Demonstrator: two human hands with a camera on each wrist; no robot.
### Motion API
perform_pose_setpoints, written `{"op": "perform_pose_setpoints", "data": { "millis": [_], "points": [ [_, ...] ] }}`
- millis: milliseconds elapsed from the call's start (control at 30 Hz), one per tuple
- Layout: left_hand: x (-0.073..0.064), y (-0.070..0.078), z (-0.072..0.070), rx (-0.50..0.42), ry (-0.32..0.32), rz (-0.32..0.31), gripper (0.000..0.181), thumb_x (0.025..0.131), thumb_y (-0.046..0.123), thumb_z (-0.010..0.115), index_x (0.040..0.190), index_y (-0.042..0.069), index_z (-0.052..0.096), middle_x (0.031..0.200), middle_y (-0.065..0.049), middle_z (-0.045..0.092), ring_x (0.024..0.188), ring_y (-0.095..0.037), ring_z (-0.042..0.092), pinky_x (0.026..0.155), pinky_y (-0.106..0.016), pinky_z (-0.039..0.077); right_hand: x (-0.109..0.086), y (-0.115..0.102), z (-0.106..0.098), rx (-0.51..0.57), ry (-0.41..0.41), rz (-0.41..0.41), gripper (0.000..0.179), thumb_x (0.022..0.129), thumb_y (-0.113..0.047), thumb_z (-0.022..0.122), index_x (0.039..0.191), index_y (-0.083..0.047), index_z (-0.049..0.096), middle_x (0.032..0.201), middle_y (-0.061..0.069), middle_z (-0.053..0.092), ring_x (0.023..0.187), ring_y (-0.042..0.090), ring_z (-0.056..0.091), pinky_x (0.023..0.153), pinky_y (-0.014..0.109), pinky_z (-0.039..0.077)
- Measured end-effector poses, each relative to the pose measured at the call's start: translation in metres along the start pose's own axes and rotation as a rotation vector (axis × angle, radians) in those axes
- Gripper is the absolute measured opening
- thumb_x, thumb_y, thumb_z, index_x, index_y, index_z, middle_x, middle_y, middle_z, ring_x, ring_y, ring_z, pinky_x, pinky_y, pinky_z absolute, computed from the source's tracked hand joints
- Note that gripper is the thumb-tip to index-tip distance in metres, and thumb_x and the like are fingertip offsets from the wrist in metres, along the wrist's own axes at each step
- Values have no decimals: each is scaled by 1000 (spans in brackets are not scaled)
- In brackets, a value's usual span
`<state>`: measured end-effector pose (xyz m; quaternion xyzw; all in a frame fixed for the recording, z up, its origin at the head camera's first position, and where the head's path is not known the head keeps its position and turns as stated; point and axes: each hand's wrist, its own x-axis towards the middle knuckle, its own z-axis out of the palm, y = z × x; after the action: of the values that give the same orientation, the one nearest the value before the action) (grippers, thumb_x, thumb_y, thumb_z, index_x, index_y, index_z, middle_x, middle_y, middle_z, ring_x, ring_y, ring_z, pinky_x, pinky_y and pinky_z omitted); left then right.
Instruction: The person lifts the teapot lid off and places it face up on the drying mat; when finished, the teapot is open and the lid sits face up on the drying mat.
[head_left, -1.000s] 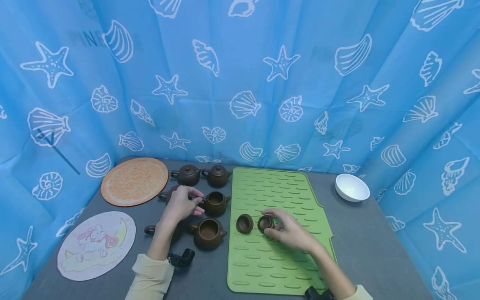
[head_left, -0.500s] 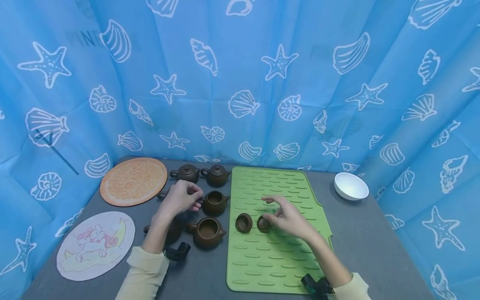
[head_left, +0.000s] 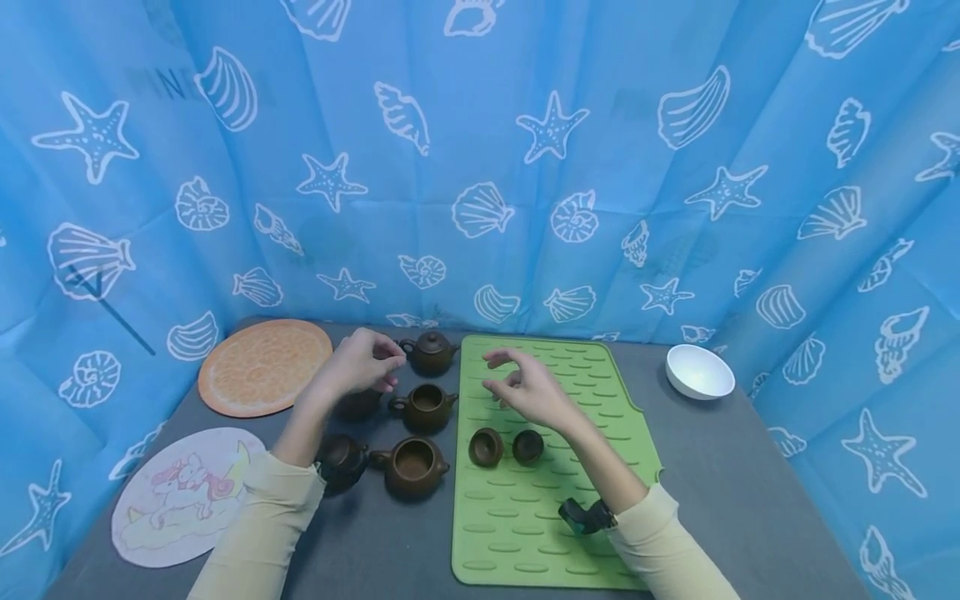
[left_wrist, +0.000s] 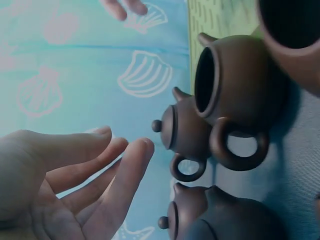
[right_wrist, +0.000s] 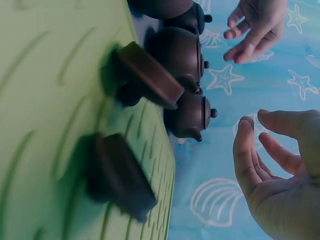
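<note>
My left hand (head_left: 367,362) hovers over the back-left teapot, hiding most of it in the head view; in the left wrist view that lidded teapot (left_wrist: 187,212) shows. Its fingers are loosely bent and hold nothing. Above the green mat (head_left: 555,533), my right hand (head_left: 528,387) is raised with thumb and fingers apart, also holding nothing. Below it, two brown teapot lids (head_left: 486,447) (right_wrist: 122,175) lie upturned on the mat. A lidded teapot (head_left: 431,353) stands at the back; lidless ones, the middle teapot (head_left: 426,408) and front teapot (head_left: 414,468), stand in front of it.
Two more teapots stand on the left, the front one (head_left: 342,462) partly behind the left wrist. An orange round mat (head_left: 262,367) and a white unicorn mat (head_left: 176,500) lie at far left. A white bowl (head_left: 700,372) sits at right. A blue curtain (head_left: 480,167) hangs behind.
My right hand has let go of the right-hand lid and risen away toward the back left. My left hand has moved from beside the middle teapot toward the back-left one.
</note>
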<state>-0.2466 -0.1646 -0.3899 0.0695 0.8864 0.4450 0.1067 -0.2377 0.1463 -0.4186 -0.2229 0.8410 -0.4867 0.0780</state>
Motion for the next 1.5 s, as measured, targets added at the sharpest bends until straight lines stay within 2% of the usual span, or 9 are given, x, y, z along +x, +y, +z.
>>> {"op": "perform_pose_setpoints", "data": {
  "millis": [133, 300, 533, 667, 733, 867, 1100, 1300, 1500],
  "points": [
    [7, 3, -7, -2, -29, 30, 24, 110, 11, 64, 122, -7, 74, 106, -25, 75, 76, -16, 77, 77, -38, 70, 20, -5, 8, 20, -5, -20, 41, 106, -12, 69, 145, -3, 60, 140, 25, 65, 92, 52, 76, 82, 63, 65],
    [22, 1, -12, -31, -64, 12, 27, 111, 12, 62, 126, -8, 73, 110, -24, 74, 85, -23, 77, 87, -44, 70, 44, -9, 17, 54, -20, -20, 38, 107, -11, 68, 143, 0, 59, 139, 30, 64, 97, 54, 75, 87, 65, 64],
    [43, 1, -13, -33, -50, -16, 30, 111, 11, 61, 130, -9, 71, 121, -31, 72, 102, -39, 78, 90, -43, 69, 77, -15, 28, 49, -20, 11, 40, 105, -10, 69, 141, 6, 60, 133, 27, 68, 81, 26, 79, 79, 43, 69],
    [51, -2, -12, -22, -48, -31, 31, 110, 10, 61, 131, -10, 70, 121, -32, 71, 101, -37, 77, 93, -47, 68, 94, -17, 37, 95, -6, 46, 38, 104, -5, 68, 140, 8, 61, 131, 31, 68, 97, 47, 79, 87, 51, 69],
    [55, -4, -10, -26, -48, -46, 30, 110, 9, 61, 132, -9, 70, 119, -30, 72, 102, -35, 76, 94, -47, 68, 103, -15, 42, 139, 2, 76, 38, 104, -2, 67, 139, 10, 61, 130, 32, 67, 101, 50, 77, 91, 54, 68],
    [63, -7, -6, -67, -44, -84, 33, 109, 7, 61, 137, -9, 67, 123, -30, 72, 105, -36, 76, 95, -46, 68, 116, -11, 51, 168, 30, 134, 37, 103, -1, 67, 137, 11, 62, 127, 33, 68, 99, 46, 79, 88, 46, 69],
    [75, -13, -1, -162, -57, -163, 37, 110, 3, 56, 144, -11, 60, 136, -34, 67, 90, -20, 79, 95, -42, 68, 128, -1, 62, 149, 109, 196, 32, 103, -4, 71, 132, 8, 67, 117, 26, 72, 75, 20, 74, 73, 31, 69],
    [80, -23, 1, -202, -27, -216, 34, 110, 3, 57, 141, -9, 64, 131, -33, 71, 76, -12, 80, 93, -40, 68, 132, 4, 67, 105, 143, 212, 26, 102, -5, 73, 125, 6, 72, 104, 16, 71, 71, 16, 72, 71, 30, 68],
    [82, -26, 5, -213, 13, -220, 31, 110, 3, 58, 138, -8, 67, 132, -32, 71, 74, -12, 79, 97, -44, 66, 131, 4, 67, 59, 157, 207, 23, 102, -8, 74, 122, 4, 74, 105, 16, 71, 68, 13, 69, 68, 28, 67]
  ]
}}
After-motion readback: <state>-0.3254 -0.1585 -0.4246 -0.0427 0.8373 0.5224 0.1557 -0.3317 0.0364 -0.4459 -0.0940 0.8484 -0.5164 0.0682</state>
